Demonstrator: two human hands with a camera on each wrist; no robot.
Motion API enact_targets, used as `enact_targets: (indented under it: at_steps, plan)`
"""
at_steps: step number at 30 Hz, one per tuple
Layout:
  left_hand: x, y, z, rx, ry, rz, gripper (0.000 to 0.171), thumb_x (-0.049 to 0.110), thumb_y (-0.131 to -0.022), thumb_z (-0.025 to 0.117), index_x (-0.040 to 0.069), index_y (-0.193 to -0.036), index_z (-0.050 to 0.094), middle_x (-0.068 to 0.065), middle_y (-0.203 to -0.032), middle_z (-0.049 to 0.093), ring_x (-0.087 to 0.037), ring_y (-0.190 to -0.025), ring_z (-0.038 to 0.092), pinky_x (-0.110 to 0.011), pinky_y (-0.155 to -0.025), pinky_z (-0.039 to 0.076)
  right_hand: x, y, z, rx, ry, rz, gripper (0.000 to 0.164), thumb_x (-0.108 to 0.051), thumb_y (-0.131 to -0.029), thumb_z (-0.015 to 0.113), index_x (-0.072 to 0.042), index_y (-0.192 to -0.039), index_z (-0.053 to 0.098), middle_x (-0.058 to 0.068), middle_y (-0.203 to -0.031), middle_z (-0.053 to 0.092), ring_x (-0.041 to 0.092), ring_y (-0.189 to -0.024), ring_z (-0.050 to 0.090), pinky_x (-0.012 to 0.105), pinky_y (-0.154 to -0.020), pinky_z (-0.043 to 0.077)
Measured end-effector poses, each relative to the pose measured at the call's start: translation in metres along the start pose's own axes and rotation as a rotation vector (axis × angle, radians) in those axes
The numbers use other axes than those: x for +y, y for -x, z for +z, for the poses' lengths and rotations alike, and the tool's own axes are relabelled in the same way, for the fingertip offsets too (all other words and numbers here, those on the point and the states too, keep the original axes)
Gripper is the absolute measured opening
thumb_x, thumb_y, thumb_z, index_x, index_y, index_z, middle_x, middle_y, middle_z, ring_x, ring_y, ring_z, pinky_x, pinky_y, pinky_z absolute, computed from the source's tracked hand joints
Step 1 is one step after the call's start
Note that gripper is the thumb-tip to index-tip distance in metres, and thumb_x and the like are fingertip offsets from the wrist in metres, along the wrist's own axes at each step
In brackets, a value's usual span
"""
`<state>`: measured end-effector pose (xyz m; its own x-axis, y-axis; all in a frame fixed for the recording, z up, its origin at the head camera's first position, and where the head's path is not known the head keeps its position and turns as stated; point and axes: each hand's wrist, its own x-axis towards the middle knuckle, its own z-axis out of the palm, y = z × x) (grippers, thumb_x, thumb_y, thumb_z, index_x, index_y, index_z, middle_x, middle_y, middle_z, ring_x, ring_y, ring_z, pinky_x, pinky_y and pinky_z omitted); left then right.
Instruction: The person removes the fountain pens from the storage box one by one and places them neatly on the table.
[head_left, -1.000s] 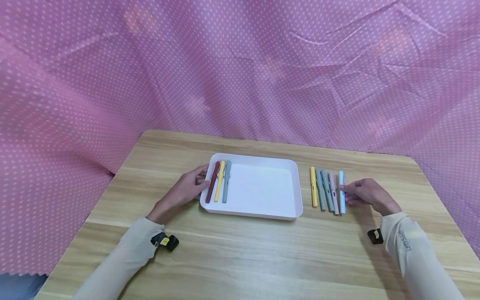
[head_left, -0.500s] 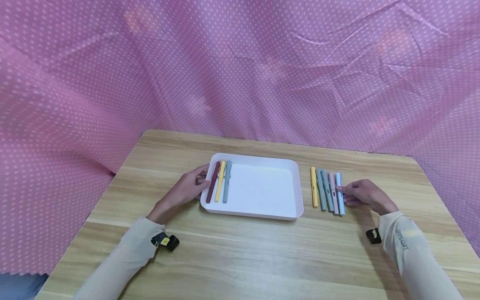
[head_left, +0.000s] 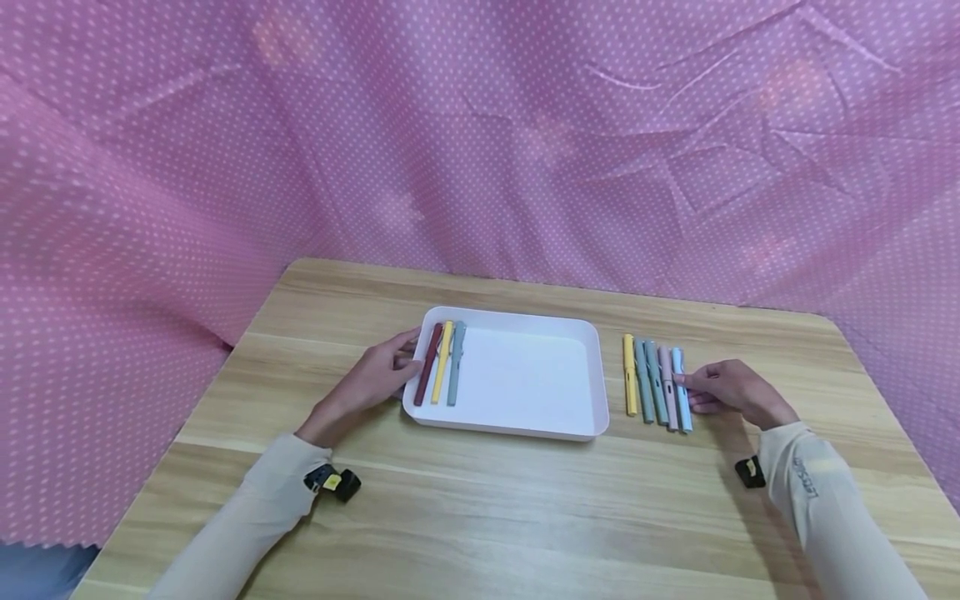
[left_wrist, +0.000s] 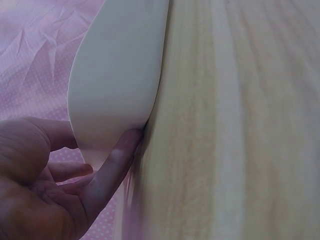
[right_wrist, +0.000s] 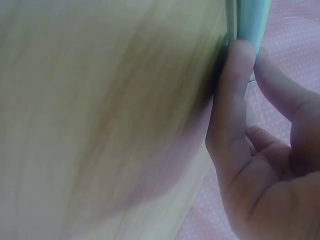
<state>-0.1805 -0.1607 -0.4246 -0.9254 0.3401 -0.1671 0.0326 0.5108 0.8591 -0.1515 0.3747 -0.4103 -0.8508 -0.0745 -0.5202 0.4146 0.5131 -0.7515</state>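
My left hand (head_left: 378, 372) grips the left wall of a white tray (head_left: 517, 433), thumb over the rim and fingers outside. The left wrist view shows the tray wall (left_wrist: 117, 65) between thumb and fingers. Inside the tray, at its left end, lie a dark red pen (head_left: 428, 364), a yellow pen (head_left: 442, 362) and a grey-green pen (head_left: 456, 364). My right hand (head_left: 731, 390) pinches a light blue pen (head_left: 682, 392) flat on the table, thumb on top. In the right wrist view, thumb and a finger meet at this pen (right_wrist: 255, 22).
Left of the light blue pen, a mauve pen (head_left: 667, 387), two grey-green pens and a yellow pen (head_left: 629, 375) lie side by side on the wooden table (head_left: 510, 508). A pink dotted cloth (head_left: 480, 150) hangs behind the table's far edge.
My right hand has shifted the light blue pen left, closing the gap to the mauve pen, with little motion in the last half second. The left hand stays on the tray.
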Motion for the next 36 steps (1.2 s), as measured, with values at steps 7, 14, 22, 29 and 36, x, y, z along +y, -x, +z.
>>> enact_targets:
  at_steps: [7, 14, 22, 29, 36]
  plan:
    - [-0.001, -0.001, 0.0, 0.005, -0.008, -0.011, 0.065, 0.012, -0.107, 0.055, 0.008, -0.165, 0.025, -0.023, -0.155, 0.046, -0.038, -0.131, 0.058, -0.037, -0.088, 0.063, 0.001, 0.001, 0.001, 0.005, 0.027, -0.015, 0.031, -0.023, -0.105, 0.064, 0.008, -0.107, 0.068, 0.001, -0.085, 0.072, 0.01, -0.077, 0.07, 0.027, -0.077, 0.064]
    - [-0.003, -0.001, 0.001, 0.009, -0.006, -0.01, 0.065, 0.012, -0.107, 0.056, 0.007, -0.165, 0.026, -0.023, -0.155, 0.046, -0.038, -0.131, 0.058, -0.036, -0.087, 0.064, 0.003, 0.0, 0.001, 0.011, 0.027, -0.019, 0.03, -0.022, -0.105, 0.064, 0.008, -0.107, 0.067, 0.001, -0.085, 0.072, 0.009, -0.076, 0.07, 0.027, -0.076, 0.064]
    - [-0.003, -0.001, 0.001, 0.014, -0.019, -0.011, 0.065, 0.013, -0.107, 0.056, 0.007, -0.165, 0.026, -0.023, -0.154, 0.047, -0.039, -0.131, 0.058, -0.037, -0.088, 0.063, 0.004, -0.001, 0.002, 0.008, -0.01, -0.017, 0.027, -0.019, -0.106, 0.063, 0.007, -0.105, 0.067, 0.002, -0.084, 0.072, 0.009, -0.075, 0.07, 0.027, -0.076, 0.064]
    - [-0.003, -0.001, 0.001, 0.011, -0.009, -0.027, 0.065, 0.013, -0.108, 0.055, 0.009, -0.165, 0.025, -0.023, -0.154, 0.046, -0.039, -0.132, 0.057, -0.037, -0.087, 0.064, 0.004, 0.0, 0.001, 0.001, -0.001, -0.015, 0.031, -0.022, -0.106, 0.063, 0.009, -0.109, 0.067, 0.002, -0.084, 0.073, 0.01, -0.075, 0.07, 0.027, -0.076, 0.064]
    - [-0.002, -0.002, 0.001, 0.009, -0.01, -0.028, 0.065, 0.014, -0.108, 0.055, 0.01, -0.166, 0.025, -0.023, -0.154, 0.047, -0.038, -0.132, 0.057, -0.038, -0.088, 0.063, 0.002, 0.009, -0.003, 0.016, 0.03, -0.035, 0.042, -0.028, -0.107, 0.061, 0.013, -0.116, 0.066, 0.003, -0.09, 0.075, 0.011, -0.081, 0.072, 0.028, -0.079, 0.064]
